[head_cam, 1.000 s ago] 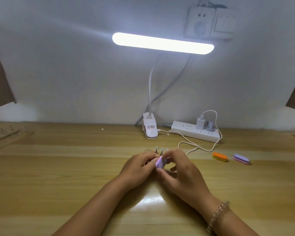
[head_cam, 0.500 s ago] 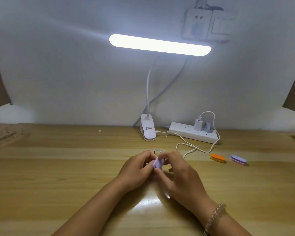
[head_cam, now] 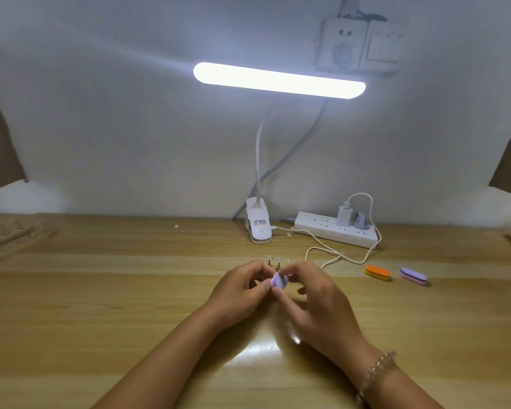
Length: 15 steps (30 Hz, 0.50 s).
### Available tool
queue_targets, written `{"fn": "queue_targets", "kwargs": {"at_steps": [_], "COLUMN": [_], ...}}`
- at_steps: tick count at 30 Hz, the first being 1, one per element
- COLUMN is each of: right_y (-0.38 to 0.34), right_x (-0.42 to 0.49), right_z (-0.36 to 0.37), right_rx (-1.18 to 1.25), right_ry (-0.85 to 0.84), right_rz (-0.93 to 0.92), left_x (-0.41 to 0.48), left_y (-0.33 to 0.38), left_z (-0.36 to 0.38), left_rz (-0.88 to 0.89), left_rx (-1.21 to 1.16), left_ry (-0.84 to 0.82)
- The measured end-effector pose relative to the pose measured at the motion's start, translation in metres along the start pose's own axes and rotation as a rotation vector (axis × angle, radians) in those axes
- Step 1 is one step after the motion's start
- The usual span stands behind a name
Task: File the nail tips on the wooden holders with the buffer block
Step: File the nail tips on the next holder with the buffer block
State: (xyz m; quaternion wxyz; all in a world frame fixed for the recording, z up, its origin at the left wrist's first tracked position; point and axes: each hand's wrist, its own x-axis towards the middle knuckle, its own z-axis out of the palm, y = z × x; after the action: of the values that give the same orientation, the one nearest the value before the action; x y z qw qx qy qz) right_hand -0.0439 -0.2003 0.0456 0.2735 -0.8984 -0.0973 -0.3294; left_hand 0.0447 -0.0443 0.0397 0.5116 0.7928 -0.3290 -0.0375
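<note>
**A:** What has changed in the last second?

**B:** Very little. The lilac buffer block sits in almost the same place between the two hands. Half a second ago it had slid slightly left, and now it is back to the right. That looks like a short filing stroke rather than a new step.

**A:** Who is holding it?

**B:** The person's right hand pinches it between thumb and forefinger, with the other fingers loosely curled below. The left hand is curled too, its fingertips closed on the holders. The knuckles hide the grip itself.

**A:** And the nail tips?

**B:** Three nail tips poke up just past the fingers, on the far side of the hands, over the middle of the table. The block is close against them, but which tip it meets cannot be told.

**A:** What does that mean for the job?

**B:** Filing is probably under way and steady. Nothing shows how many tips are finished.

**A:** Is anything else nearby?

**B:** An orange block and a purple block lie untouched to the right. The power strip is farther back.
</note>
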Motion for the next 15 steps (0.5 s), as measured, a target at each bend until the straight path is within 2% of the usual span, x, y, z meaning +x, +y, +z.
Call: {"fn": "queue_targets", "kwargs": {"at_steps": [2,5,10,13,15], "right_y": [-0.0016,0.0071,-0.0022,0.0048,0.0067], "right_x": [-0.0003,0.0039,-0.0023,0.0024,0.0023], "right_z": [0.0009,-0.0024,0.0000,-0.0015,-0.0031], "right_rx": [0.002,-0.022,-0.048,-0.017,-0.056], "right_ry": [-0.026,-0.011,-0.051,-0.007,0.003], "right_rz": [-0.019,0.080,-0.046,0.070,0.055], "left_x": [0.0006,0.0011,-0.0003,0.0008,0.0009], "left_y": [0.0002,0.0004,0.0005,-0.0007,-0.0008], "left_z": [-0.0006,-0.0003,-0.0009,-0.0002,0.0003], "left_rz": [0.011,0.019,0.024,0.038,0.044], "left_rx": [0.030,0.078,0.007,0.064,0.075], "left_ry": [-0.010,0.001,-0.004,-0.003,-0.011]}}
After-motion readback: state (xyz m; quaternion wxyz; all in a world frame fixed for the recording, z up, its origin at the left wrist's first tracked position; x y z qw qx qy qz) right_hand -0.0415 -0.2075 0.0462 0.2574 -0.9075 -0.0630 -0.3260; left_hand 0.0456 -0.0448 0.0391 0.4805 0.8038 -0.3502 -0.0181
